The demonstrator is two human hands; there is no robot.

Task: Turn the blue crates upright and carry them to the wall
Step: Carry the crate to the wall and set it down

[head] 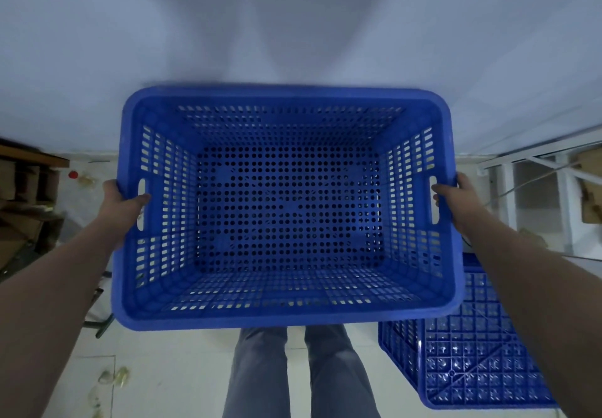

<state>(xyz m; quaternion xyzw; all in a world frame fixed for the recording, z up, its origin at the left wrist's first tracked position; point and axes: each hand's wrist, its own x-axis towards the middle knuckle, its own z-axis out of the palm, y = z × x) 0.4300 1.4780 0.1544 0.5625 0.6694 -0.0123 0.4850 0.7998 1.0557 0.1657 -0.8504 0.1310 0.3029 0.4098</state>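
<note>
My left hand (122, 204) grips the left rim of the blue crate (286, 209), thumb inside beside the handle slot. I hold the crate upright between both hands, above the pale floor (169, 368), facing the white wall (293, 27). It is rectangular perforated plastic with rounded corners. My right hand (459, 201) grips the right rim. A second blue crate (469, 359) lies upside down at lower right, showing its ribbed grid bottom.
</note>
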